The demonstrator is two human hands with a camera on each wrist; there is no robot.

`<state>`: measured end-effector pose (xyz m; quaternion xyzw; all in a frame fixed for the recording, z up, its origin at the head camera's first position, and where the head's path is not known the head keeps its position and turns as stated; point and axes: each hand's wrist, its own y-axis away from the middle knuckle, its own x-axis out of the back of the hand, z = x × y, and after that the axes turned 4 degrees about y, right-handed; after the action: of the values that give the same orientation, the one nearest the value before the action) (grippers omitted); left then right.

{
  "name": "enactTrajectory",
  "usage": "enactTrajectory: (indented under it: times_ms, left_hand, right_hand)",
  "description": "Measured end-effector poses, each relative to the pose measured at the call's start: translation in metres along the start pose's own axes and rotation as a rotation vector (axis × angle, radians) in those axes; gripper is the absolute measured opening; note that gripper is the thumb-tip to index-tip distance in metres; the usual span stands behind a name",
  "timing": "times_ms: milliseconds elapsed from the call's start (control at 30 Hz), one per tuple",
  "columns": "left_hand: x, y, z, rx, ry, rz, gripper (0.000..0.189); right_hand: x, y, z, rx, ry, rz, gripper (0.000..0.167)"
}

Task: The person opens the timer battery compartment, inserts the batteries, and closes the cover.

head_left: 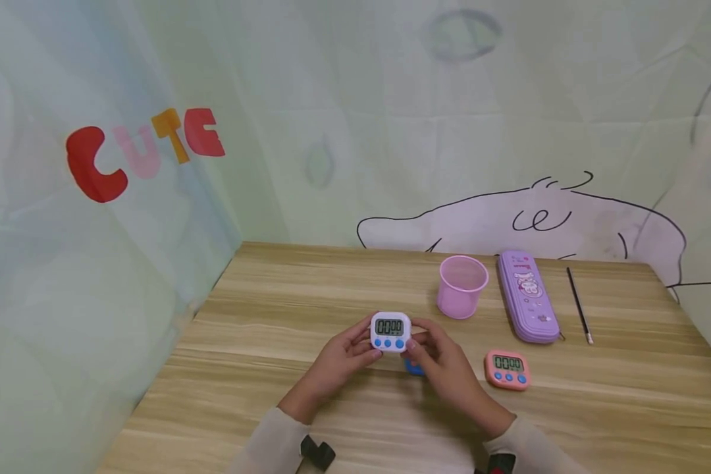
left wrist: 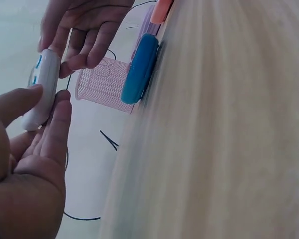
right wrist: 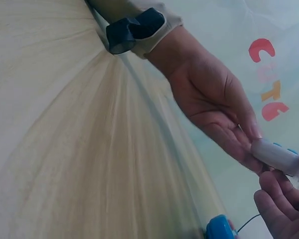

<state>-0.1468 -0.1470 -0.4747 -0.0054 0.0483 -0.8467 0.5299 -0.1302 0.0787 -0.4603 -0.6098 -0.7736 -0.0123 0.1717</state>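
A white digital timer [head_left: 391, 332] with blue buttons and a display of zeros is held up above the table, its face toward the head camera. My left hand [head_left: 343, 359] pinches its left side, thumb in front and fingers behind. At the opposite side my right hand [head_left: 450, 368] grips it, thumb by the lower right corner. The left wrist view shows the timer edge-on [left wrist: 46, 89] between both hands. Under my right hand lies a blue timer [head_left: 415, 367], mostly hidden in the head view. A coral timer [head_left: 507, 370] rests right of that hand, showing zeros.
Behind the hands stands a pink mesh cup [head_left: 462, 289]. Right of it lie a purple pencil case [head_left: 528, 296] and a dark pencil [head_left: 579, 306]. The wood-grain table [head_left: 261, 309] meets printed fabric walls [head_left: 332, 131] at the back and left.
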Motion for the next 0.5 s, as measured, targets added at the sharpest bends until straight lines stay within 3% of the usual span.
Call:
enactTrajectory:
  times_ms: [233, 500]
  left_hand:
    - [-0.002, 0.0, 0.008, -0.006, -0.078, 0.001, 0.073]
    - [-0.007, 0.003, 0.015, 0.02, -0.144, 0.006, 0.073]
  right_hand:
    - [0.003, -0.003, 0.007, 0.066, 0.039, -0.021, 0.052]
    - [0.007, -0.003, 0.006, 0.087, -0.033, -0.107, 0.069]
